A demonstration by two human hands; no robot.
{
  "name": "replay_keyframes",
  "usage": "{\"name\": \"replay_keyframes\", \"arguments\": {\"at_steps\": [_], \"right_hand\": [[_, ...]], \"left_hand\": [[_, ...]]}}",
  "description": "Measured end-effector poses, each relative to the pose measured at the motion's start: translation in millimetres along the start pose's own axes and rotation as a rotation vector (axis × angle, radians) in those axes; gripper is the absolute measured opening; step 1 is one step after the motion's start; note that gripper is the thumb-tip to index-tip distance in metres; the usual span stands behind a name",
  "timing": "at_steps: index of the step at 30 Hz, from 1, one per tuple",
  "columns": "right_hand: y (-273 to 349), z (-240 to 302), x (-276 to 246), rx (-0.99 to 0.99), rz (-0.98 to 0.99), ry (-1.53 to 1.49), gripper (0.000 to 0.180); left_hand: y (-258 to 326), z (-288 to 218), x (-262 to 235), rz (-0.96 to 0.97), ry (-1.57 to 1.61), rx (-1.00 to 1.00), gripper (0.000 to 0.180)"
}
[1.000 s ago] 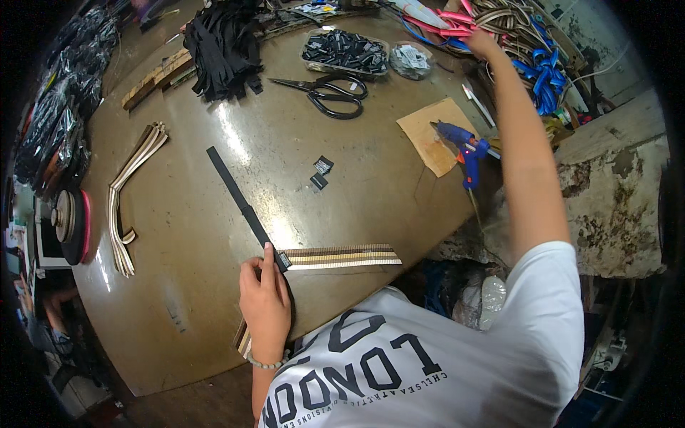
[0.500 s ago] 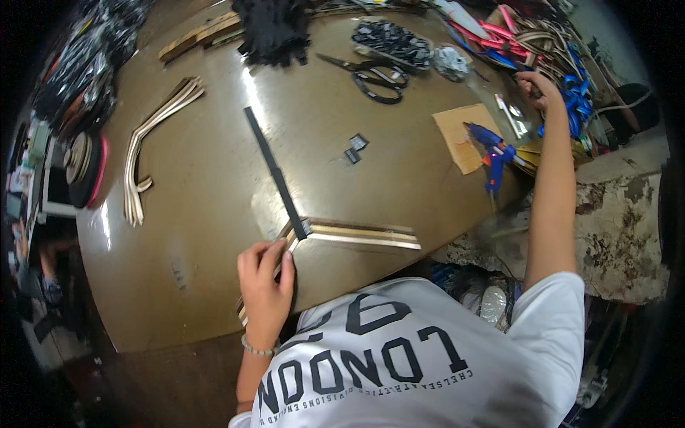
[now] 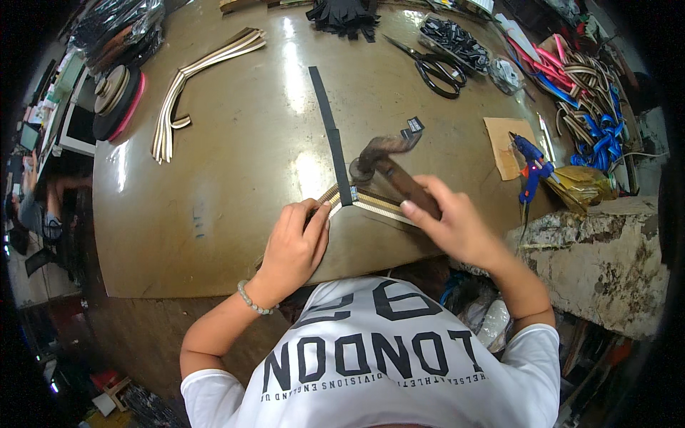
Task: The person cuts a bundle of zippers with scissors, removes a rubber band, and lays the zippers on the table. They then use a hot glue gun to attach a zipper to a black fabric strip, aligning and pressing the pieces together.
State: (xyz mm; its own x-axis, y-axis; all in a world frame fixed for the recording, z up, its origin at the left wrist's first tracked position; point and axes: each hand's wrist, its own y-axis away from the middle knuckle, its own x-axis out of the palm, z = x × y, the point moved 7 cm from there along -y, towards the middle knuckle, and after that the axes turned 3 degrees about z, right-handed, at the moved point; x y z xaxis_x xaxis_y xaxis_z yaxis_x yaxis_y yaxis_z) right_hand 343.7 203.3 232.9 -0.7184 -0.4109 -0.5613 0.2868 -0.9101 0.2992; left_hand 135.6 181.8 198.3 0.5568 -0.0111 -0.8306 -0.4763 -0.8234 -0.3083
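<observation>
My left hand (image 3: 294,241) presses its closed fingers and thumb on a striped brown, cream and white webbing strap (image 3: 385,205) near the table's front edge. The strap bends at its middle, where a narrow black strip (image 3: 330,135) lies across it and runs away from me. A small printed label (image 3: 354,192) sits by that crossing. In my right hand (image 3: 460,222) is a hammer (image 3: 412,189), gripped by its wooden handle. Its head is blurred by motion and hangs just above and to the right of the crossing. Part of the strap is hidden under my left hand.
Small dark labels (image 3: 412,127) lie beyond the hammer. Black scissors (image 3: 437,75) and a tray of black pieces (image 3: 457,43) are farther back. A blue glue gun (image 3: 531,164) rests on cardboard (image 3: 503,146) at right. More striped straps (image 3: 171,107) lie at left.
My right hand has come from the far right edge of the table to the strap, now with the hammer in it. My left hand still holds the strap; the view has shifted.
</observation>
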Motion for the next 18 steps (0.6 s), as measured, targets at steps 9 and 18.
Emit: {"name": "replay_keyframes", "arguments": {"at_steps": [9,18], "right_hand": [[1.5,-3.7,29.7,-0.096,-0.081,0.209,0.03],[2.3,-16.3,41.6,0.025,0.102,0.315,0.03]], "left_hand": [[13.5,0.5,0.7,-0.075,0.025,-0.052,0.028],[4.4,-0.1,-3.6,-0.07,0.081,-0.173,0.026]]}}
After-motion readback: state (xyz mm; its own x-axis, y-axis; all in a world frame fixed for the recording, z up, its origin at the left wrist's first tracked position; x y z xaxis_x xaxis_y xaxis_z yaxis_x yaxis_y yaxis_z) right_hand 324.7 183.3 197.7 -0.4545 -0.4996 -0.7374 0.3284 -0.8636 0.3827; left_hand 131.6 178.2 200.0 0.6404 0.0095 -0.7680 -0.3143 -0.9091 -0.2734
